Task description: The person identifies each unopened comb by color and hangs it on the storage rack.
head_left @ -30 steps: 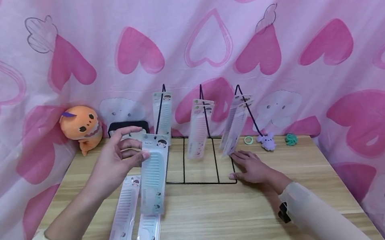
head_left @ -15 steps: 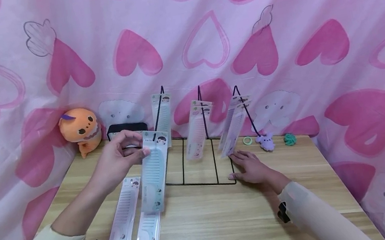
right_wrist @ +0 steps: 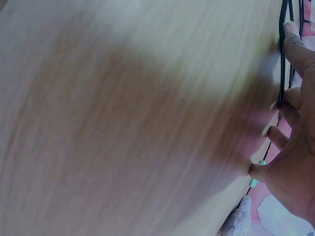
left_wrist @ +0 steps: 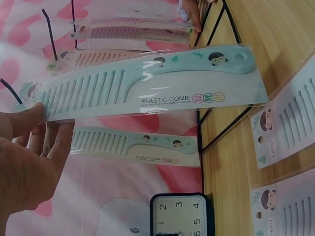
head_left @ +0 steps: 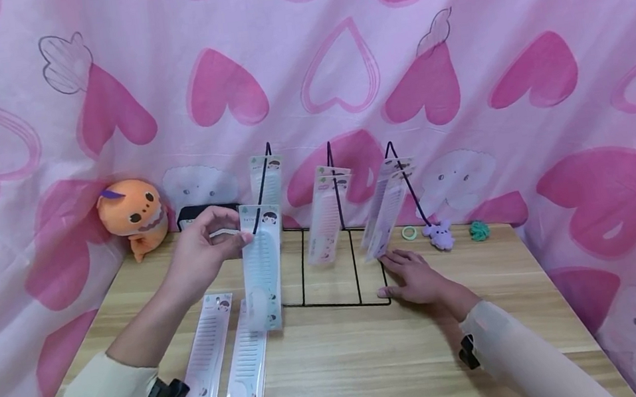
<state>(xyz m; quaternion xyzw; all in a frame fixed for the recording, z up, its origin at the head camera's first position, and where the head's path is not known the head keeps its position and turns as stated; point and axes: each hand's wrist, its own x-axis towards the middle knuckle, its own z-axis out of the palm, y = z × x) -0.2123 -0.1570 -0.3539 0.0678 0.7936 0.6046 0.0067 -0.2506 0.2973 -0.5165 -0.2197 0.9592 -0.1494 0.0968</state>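
My left hand point(head_left: 204, 250) pinches the top of a packaged pale blue comb point(left_wrist: 192, 71) between thumb and fingers. The black hook point(head_left: 262, 189) at the left of a wire rack point(head_left: 332, 304) crosses the top of this card and seems to pass through it. Behind it hangs a second blue comb point(left_wrist: 108, 142). Packaged pink combs point(head_left: 324, 224) are on the middle hook, and purplish combs point(head_left: 386, 213) on the right one. My right hand point(head_left: 415, 276) rests at the rack's front right corner, its fingers extended and thumb touching the wire point(right_wrist: 282, 59).
Two packaged combs lie on the wooden table at front left, a pinkish one point(head_left: 202, 374) and a bluish one point(head_left: 245, 376). Along the back stand an orange plush toy point(head_left: 133, 213) and a clock point(left_wrist: 182, 214). A purple toy point(head_left: 439, 236), green ring point(head_left: 409, 233) and teal ball point(head_left: 479, 231) lie right.
My left hand has moved up and slightly right with the blue comb, so the left hook overlaps more of its card. My right hand has stayed at the rack's corner.
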